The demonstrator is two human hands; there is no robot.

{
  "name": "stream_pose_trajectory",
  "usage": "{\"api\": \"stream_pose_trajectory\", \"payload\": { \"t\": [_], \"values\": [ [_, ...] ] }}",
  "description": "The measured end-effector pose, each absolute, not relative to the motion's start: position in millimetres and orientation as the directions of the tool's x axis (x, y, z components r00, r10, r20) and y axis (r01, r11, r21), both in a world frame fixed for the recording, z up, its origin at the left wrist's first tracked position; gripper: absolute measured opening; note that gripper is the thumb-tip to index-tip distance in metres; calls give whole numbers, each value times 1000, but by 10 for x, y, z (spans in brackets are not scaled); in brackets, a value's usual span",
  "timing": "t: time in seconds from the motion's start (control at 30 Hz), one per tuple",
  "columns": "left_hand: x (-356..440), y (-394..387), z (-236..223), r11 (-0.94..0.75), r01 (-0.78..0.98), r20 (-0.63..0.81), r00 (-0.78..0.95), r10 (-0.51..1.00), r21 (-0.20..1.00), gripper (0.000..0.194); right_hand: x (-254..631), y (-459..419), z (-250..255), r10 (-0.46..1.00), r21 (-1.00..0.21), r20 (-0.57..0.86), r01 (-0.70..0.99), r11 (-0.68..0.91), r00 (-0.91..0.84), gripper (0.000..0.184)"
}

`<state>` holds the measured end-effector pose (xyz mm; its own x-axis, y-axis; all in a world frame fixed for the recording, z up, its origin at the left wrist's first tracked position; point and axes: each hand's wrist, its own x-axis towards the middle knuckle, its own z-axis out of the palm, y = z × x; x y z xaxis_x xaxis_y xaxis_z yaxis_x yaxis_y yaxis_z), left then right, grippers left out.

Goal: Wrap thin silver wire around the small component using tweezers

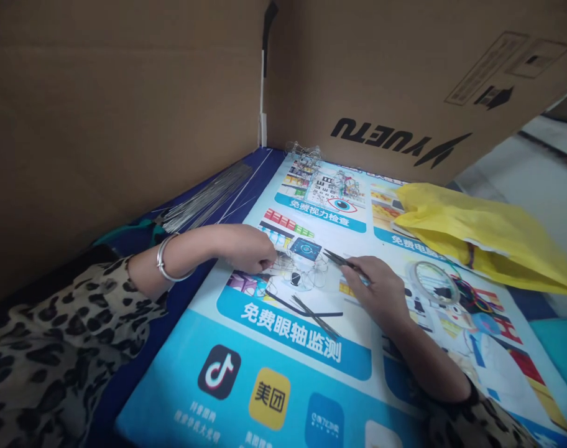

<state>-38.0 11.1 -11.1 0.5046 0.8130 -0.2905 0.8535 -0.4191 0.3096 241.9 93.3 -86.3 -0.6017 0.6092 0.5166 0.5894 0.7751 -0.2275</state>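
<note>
My left hand (248,249), with a silver bangle at the wrist, is closed at the left side of a thin bent-wire shape (314,272). Its fingertips pinch the wire, though the exact grip is partly hidden. In my right hand (379,292) is a slim dark tool with pointed tips (337,258), like small pliers or tweezers; its handles are mostly covered by my fingers. The tips are close to the wire loops, and I cannot tell whether they touch. Just below lie a dark strip (306,311) and short crossed wire pieces (315,316) on the printed poster (204,323).
Straight wires (209,196) lie in a bundle at the left. Finished-looking wire tangles (304,155) stand at the back. A yellow bag (479,230), a clear tape roll (433,282) and coloured coils (482,302) lie right. Cardboard walls (125,93) enclose the back and left.
</note>
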Motion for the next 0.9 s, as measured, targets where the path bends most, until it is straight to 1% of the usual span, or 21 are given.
{"api": "stream_pose_trajectory", "payload": {
  "t": [0.17, 0.33, 0.4, 0.5, 0.57, 0.63, 0.67, 0.73, 0.8, 0.83, 0.9],
  "values": [
    [-441, 102, -28, -415, 837, -262, 516, 816, 356, 13, 2426, 938, -867, 624, -255, 505, 588, 768, -596, 23],
    [-420, 79, 58, -422, 782, -255, 571, 780, 458, 14, 2425, 934, -850, 645, -293, 489, 587, 755, -586, 23],
    [-404, 82, 73, -439, 744, -216, 601, 770, 503, 16, 2421, 924, -832, 661, -313, 475, 590, 744, -581, 23],
    [-374, 97, 73, -461, 710, -77, 583, 809, 532, 26, 2409, 889, -795, 704, -356, 457, 614, 704, -543, 22],
    [-337, 104, 68, -477, 720, 67, 518, 853, 504, 30, 2394, 851, -763, 753, -403, 453, 643, 651, -477, 21],
    [-280, 97, 67, -487, 749, 207, 443, 872, 449, 28, 2369, 800, -721, 800, -477, 442, 648, 593, -407, 21],
    [-244, 88, 69, -479, 772, 255, 407, 877, 418, 26, 2350, 769, -694, 818, -524, 424, 632, 571, -389, 20],
    [-161, 63, 79, -457, 817, 276, 375, 885, 352, 23, 2294, 695, -627, 849, -644, 366, 555, 527, -382, 20],
    [-67, 43, 89, -434, 854, 298, 350, 888, 288, 21, 2215, 608, -546, 882, -763, 284, 468, 446, -377, 20],
    [-20, 40, 93, -431, 859, 305, 347, 887, 275, 20, 2169, 562, -503, 889, -814, 246, 416, 406, -386, 21],
    [73, 51, 96, -417, 870, 338, 322, 884, 262, 18, 2077, 473, -421, 886, -887, 216, 297, 353, -410, 22]
  ]
}}
